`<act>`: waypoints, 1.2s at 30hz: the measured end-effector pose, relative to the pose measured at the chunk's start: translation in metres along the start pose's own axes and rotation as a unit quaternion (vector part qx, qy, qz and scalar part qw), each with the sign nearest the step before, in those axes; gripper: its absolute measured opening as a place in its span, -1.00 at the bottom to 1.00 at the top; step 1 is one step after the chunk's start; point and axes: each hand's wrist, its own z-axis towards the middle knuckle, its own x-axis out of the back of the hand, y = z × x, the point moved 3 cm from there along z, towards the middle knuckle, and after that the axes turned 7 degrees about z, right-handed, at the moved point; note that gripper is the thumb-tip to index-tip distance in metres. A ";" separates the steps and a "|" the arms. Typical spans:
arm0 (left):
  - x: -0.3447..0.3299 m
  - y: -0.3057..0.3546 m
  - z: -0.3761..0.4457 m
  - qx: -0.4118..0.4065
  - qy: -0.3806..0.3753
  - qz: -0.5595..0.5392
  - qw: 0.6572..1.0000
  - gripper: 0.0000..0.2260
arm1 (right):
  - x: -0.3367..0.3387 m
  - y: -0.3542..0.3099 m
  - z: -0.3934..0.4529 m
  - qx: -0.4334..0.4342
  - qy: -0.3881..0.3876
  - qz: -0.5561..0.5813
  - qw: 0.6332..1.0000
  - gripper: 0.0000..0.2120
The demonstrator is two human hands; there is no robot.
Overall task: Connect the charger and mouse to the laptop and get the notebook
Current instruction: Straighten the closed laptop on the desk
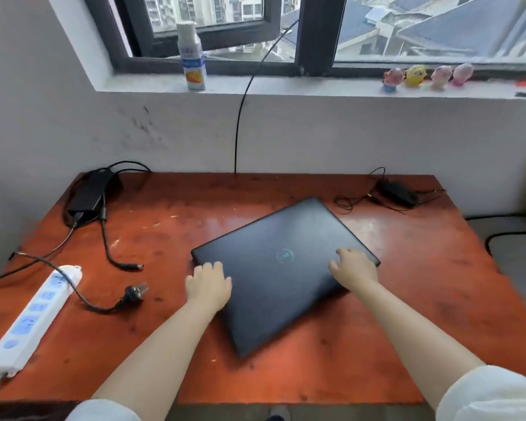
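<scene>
A closed dark laptop (281, 268) lies skewed on the red-brown table (422, 299). My left hand (208, 285) grips its left edge, and my right hand (353, 270) holds its right side, fingers curled on the lid. The black charger brick (90, 194) sits at the back left; its barrel plug (135, 266) and its wall plug (135, 291) lie loose on the table. A black mouse (397, 192) with a thin tangled cable rests at the back right. No notebook is in view.
A white power strip (32, 317) lies along the left edge. On the windowsill stand a spray bottle (193, 56) and several small figurines (427, 77). A black cable (240, 117) hangs down the wall behind the table.
</scene>
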 end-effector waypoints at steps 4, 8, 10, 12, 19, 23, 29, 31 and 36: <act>-0.015 0.000 0.034 0.126 -0.040 -0.129 0.983 -0.53 | 0.002 0.014 0.065 -0.050 -0.004 0.011 0.999 -0.56; -0.025 0.003 0.058 0.244 -0.066 -0.279 0.926 -0.38 | -0.007 0.022 0.102 -0.088 -0.021 0.086 0.992 -0.47; -0.030 0.008 0.064 0.305 -0.077 -0.339 0.887 -0.34 | -0.013 0.024 0.110 -0.103 -0.006 0.113 0.988 -0.47; -0.034 0.011 0.069 0.357 -0.087 -0.382 0.848 -0.30 | -0.014 0.024 0.117 -0.125 0.004 0.137 0.983 -0.44; -0.032 -0.009 0.083 0.362 -0.063 -0.437 0.821 -0.28 | -0.020 0.032 0.084 -0.223 0.008 0.204 0.953 -0.36; -0.020 -0.024 0.104 0.308 -0.045 -0.412 0.856 -0.32 | -0.037 0.033 0.037 -0.274 0.031 0.239 0.931 -0.33; -0.028 -0.036 0.108 0.279 -0.047 -0.394 0.875 -0.33 | -0.051 0.026 0.011 -0.290 0.044 0.245 0.924 -0.33; -0.029 -0.037 0.108 0.276 -0.045 -0.390 0.877 -0.32 | -0.050 0.025 0.009 -0.293 0.048 0.243 0.923 -0.33; -0.031 -0.039 0.110 0.267 -0.032 -0.383 0.884 -0.33 | -0.052 0.023 0.002 -0.308 0.051 0.246 0.917 -0.32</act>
